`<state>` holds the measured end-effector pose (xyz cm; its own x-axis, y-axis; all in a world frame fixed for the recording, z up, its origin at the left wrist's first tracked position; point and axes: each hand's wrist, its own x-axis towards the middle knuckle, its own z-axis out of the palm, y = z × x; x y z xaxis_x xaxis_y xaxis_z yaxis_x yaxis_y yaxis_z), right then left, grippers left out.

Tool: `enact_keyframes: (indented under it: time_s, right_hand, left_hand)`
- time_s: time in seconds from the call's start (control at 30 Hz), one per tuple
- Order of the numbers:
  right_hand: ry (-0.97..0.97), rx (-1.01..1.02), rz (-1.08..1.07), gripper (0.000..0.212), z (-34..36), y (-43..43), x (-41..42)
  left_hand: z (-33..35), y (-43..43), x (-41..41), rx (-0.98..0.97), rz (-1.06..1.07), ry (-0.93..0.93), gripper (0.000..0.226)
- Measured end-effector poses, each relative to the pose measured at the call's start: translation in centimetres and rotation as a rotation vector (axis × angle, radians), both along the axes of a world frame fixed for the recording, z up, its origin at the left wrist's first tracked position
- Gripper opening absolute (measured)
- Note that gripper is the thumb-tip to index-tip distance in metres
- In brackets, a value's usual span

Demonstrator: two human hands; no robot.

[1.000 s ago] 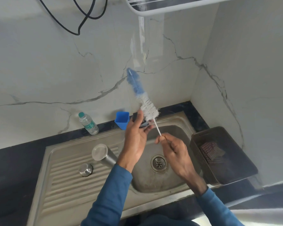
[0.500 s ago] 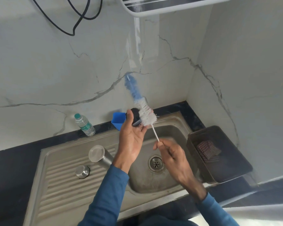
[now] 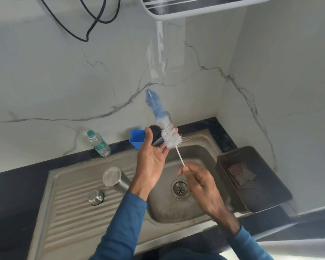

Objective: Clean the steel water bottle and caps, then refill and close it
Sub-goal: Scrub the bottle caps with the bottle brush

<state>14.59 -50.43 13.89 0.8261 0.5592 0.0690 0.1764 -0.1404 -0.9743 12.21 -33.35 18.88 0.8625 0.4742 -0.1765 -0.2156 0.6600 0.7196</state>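
**Black cap scrubbed with bottle brush above the sink**

The black cap (image 3: 156, 136) is held up over the back edge of the sink (image 3: 73, 220) by the left hand (image 3: 150, 164), with the thumb on one side and the fingertips curled round the other. The bottle brush (image 3: 170, 136) is laid against the cap's right side, its white bristles touching it. Its long axis runs from the blue tip near the wall down toward the person, ending in a thin white handle that is pinched in the curled fingers of the right hand (image 3: 201, 182). The cap thus lies up and left of that grip, along the handle, and a scrubbing stroke is judged to run on that line.

The steel bottle (image 3: 116, 180) lies tilted on the drainboard just left of the left forearm, a flat round end turned upward and its mouth hidden. A small steel cap (image 3: 95, 197) sits near it on the ridges. Both are nearer the left hand.

No standing water is seen in the basin. A checked cloth (image 3: 239, 173) is held in the brown tray (image 3: 266, 192) right of the sink. What the blue container (image 3: 137, 139) holds cannot be seen.
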Motion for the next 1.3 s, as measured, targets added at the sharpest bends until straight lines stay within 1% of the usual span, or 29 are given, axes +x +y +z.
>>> enact_keyframes:
  time_s: [0.13, 0.2, 0.27, 0.33, 0.43, 0.5, 0.57, 0.67, 0.73, 0.83, 0.93, 1.0, 1.07, 1.1, 1.2, 1.3]
  right_hand:
    - [-0.034, -0.008, -0.036, 0.027, 0.9, 0.6, 1.0]
    - [-0.067, -0.012, -0.066, 0.028, 1.6, 0.9, 1.9]
    - [-0.074, -0.006, -0.073, 0.028, 1.8, 1.1, 2.2]
    - [-0.060, -0.009, -0.063, 0.027, 1.4, 0.9, 1.7]
    - [-0.028, -0.022, -0.036, 0.026, 0.1, 0.1, 0.0]
    - [-0.028, -0.073, -0.055, 0.026, -0.4, -0.3, -0.5]
    - [-0.046, -0.114, -0.096, 0.028, -0.3, -0.4, 0.1]
    - [-0.082, -0.102, -0.116, 0.028, 0.9, 0.1, 1.3]
    - [-0.103, -0.086, -0.119, 0.028, 1.4, 0.6, 1.8]
    - [-0.120, -0.085, -0.102, 0.027, 1.2, 0.9, 1.1]
    - [-0.097, -0.093, -0.062, 0.025, 0.3, 0.5, -0.7]
    - [-0.087, -0.105, -0.051, 0.026, 0.0, 0.1, -1.1]
    - [-0.096, -0.107, -0.068, 0.026, 0.2, 0.2, -0.7]
    - [-0.106, -0.106, -0.082, 0.026, 0.5, 0.4, -0.3]
    - [-0.141, -0.091, -0.110, 0.027, 1.6, 1.0, 0.7]
    - [-0.158, -0.074, -0.098, 0.026, 1.6, 0.9, 0.5]
  left_hand:
    - [-0.7, -0.7, -0.1, 0.021, -0.084, 0.013, 0.058]
    - [-0.6, -1.3, -0.1, 0.058, -0.104, 0.024, 0.055]
    - [-0.1, -1.2, 0.0, 0.088, -0.080, 0.016, 0.043]
    - [0.0, -0.6, 0.2, 0.108, -0.038, 0.024, 0.039]
    - [-0.6, 0.7, 0.3, 0.070, 0.029, 0.030, 0.042]
    - [-1.1, 1.1, 0.4, 0.074, 0.063, 0.059, 0.037]
    - [-1.5, 0.9, 0.3, 0.129, 0.072, 0.087, 0.033]
    - [-1.7, -0.1, 0.3, 0.214, 0.040, 0.089, 0.041]
    - [-1.4, -0.8, 0.5, 0.202, 0.041, 0.092, 0.044]
    - [-1.0, -0.9, 1.0, 0.080, 0.123, 0.102, 0.043]
    - [-0.9, 0.0, 1.0, -0.003, 0.197, 0.121, 0.043]
    - [-0.7, 0.2, 0.8, 0.019, 0.176, 0.110, 0.040]
    - [-0.8, -0.3, 0.6, 0.097, 0.127, 0.123, 0.028]
    - [-0.8, -0.8, 0.5, 0.131, 0.100, 0.140, 0.028]
    - [-0.8, -2.2, 0.6, 0.146, 0.036, 0.130, 0.042]
    - [-0.7, -1.6, 0.8, 0.130, 0.083, 0.153, 0.048]
